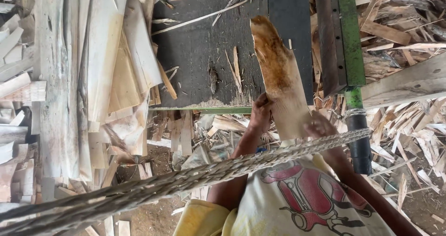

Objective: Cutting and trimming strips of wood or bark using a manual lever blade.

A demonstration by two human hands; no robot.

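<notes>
Here, left hand (260,113): I see it pinching the wood slab (281,78) at its left edge.
Right hand (320,126): gripping the slab's lower right corner.
Slab: lying on the dark table (200,54).

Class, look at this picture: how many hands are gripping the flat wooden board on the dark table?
2. The left hand grips the wooden board at its near left edge; the right hand holds its near right corner, partly hidden behind the braided rope.

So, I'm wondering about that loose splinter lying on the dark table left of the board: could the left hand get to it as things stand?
Probably yes. The left hand grips the pale wooden board, and the thin wood splinter lies just beyond it on bare dark table, unobstructed.
</notes>
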